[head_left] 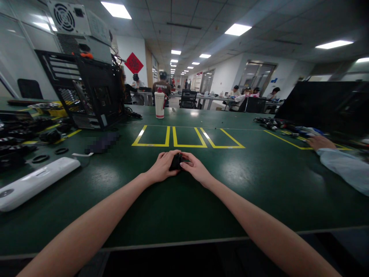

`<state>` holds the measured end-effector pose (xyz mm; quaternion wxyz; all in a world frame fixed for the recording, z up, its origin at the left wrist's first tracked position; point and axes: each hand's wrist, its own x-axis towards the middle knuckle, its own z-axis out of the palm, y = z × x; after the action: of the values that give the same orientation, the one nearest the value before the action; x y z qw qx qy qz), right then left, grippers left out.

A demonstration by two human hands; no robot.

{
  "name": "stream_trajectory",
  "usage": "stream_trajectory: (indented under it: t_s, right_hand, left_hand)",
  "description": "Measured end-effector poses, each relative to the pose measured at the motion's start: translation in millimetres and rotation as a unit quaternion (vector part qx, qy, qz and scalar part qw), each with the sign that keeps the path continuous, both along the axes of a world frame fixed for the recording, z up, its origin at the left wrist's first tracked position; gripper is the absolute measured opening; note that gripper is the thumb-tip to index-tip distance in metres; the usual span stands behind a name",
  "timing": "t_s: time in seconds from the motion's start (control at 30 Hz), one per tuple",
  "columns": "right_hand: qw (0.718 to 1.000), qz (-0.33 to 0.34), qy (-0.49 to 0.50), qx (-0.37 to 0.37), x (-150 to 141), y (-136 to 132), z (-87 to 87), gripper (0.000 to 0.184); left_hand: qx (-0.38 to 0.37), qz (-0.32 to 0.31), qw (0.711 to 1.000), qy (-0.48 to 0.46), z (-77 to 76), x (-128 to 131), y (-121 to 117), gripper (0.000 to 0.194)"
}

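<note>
A small black block-like object (174, 163) sits between my two hands, just above or on the green tabletop (184, 204). My left hand (163, 166) is closed around its left side, with the thumb low in front. From the other side my right hand (194, 166) pinches its right edge with thumb and fingertips. The fingers cover much of the object, so its exact kind cannot be made out. Just beyond the hands, yellow tape (190, 146) marks several outlined areas on the table.
Left are a black computer case (98, 92) with a power supply (77, 19) on top, cables (49, 134) and a long white device (40, 182). A cup (159, 104) stands behind the tape. At right, another person's hand (321, 142) reaches toward parts near a dark monitor (325, 104).
</note>
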<state>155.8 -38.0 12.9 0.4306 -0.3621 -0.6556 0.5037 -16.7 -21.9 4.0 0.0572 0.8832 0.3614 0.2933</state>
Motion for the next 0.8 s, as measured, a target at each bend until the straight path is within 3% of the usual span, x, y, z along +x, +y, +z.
stream_trajectory:
  t_s: [0.43,0.67,0.8]
  right_hand:
    - [1.000,0.015,0.009,0.011,0.3,-1.4,-0.8,0.024]
    - [1.000,0.003,-0.007,0.010,0.4,2.5,-2.2,0.038]
    - [1.000,0.015,0.008,-0.005,-0.3,0.1,0.2,0.035]
  left_hand:
    - [-0.008,-0.003,1.000,0.001,2.0,0.3,-1.4,0.063]
    - [-0.001,-0.001,1.000,0.001,0.6,0.2,-0.7,0.064]
    - [-0.001,-0.004,1.000,0.003,0.9,-0.6,-1.3,0.063]
